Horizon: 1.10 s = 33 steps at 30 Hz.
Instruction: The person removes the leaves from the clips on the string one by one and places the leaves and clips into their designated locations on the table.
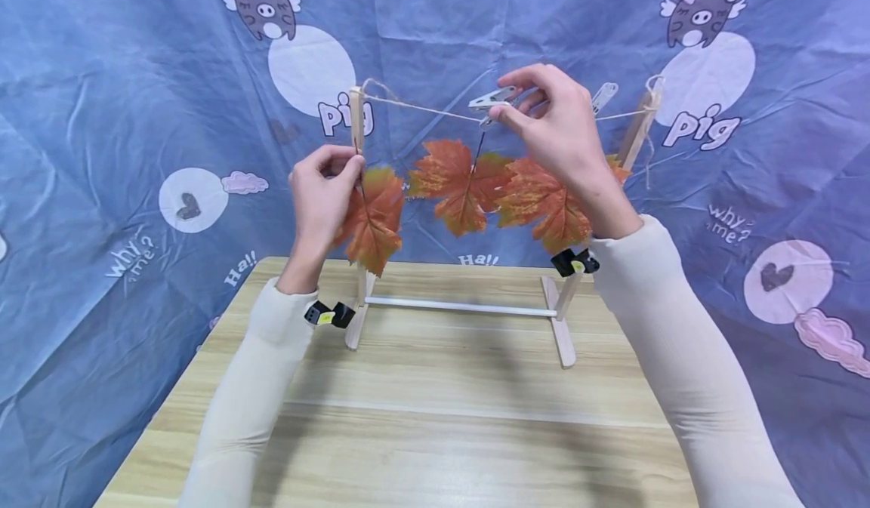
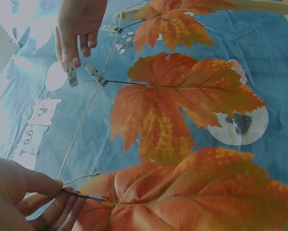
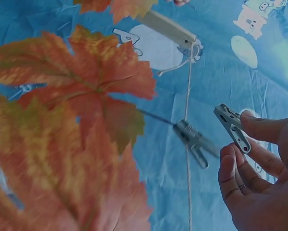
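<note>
"Twine [image 3: 190,202] runs from left post [image 1: 357,115] to right post [image 1: 635,142], looped at both tops. Where do we place the left hand [image 1: 325,191]?"

"At the left post, grip narrow: we see thumb and fingers pinching the dark stem [image 2: 83,195] of the left leaf [image 1: 374,217]. This leaf hangs in front of the post, just below the twine's left end. Whether stem and twine touch, we cannot tell."

"And the right hand [image 1: 553,115]?"

"Raised near mid-line, grip also narrow. We record the loose clothespin [image 3: 234,130] held between thumb and fingers, just beside the twine and apart from it. How hard it is squeezed, we cannot tell."

"What do we log on the line itself?"

"Two further pins. The second clothespin [image 3: 187,134] sits on the twine and holds the middle leaf [image 1: 455,183] by its stem. The third clothespin [image 1: 602,100], nearer the right post, holds the right leaf [image 1: 544,206], which the right forearm partly covers in the head view."

"Stand and surroundings?"

"We note a white rod [image 1: 462,308] low between the posts, wooden feet [image 1: 559,334] on a wood-grain table [image 1: 442,432], and a blue cloth [image 1: 136,25] with pig prints behind. Small black devices [image 1: 343,314] sit at both white cuffs."
</note>
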Tool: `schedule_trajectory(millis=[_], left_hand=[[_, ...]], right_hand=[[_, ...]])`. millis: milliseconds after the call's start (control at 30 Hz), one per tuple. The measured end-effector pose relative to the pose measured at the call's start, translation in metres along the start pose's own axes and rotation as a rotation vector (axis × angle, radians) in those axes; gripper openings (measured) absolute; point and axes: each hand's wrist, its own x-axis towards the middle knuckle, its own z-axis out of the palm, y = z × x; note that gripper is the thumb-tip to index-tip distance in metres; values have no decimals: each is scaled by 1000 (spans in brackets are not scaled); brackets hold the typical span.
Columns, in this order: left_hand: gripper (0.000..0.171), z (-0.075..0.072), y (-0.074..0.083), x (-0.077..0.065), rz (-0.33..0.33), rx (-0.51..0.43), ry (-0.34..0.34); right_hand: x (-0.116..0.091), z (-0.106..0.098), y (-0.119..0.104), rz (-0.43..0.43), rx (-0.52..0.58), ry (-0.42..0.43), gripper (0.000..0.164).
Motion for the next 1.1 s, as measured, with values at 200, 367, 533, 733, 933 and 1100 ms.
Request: schedule_trajectory(millis=[200, 367, 533, 733, 933, 1100], left_hand=[[13, -4, -6, -13, -21, -2, -11], [14, -7, -15, -23, -41, -20, -25], [15, -9, -24, -34, -74, -52, -54], [15, -7, -32, -48, -170, -139, -105], [10, -2, -44, -58, -244, -280, -128], [5, 3, -54, -69, -312, -372, -134]], right_hand=[[-14, -9, 17, -18, 9, 33, 36], [-25, -18, 30, -27, 39, 59, 35], [-35, -28, 48, -19, 54, 82, 33], [-49, -43, 70, 34, 61, 111, 32], [-66, -54, 87, 71, 19, 100, 33], [-82, -59, 102, 100, 9, 99, 33]])
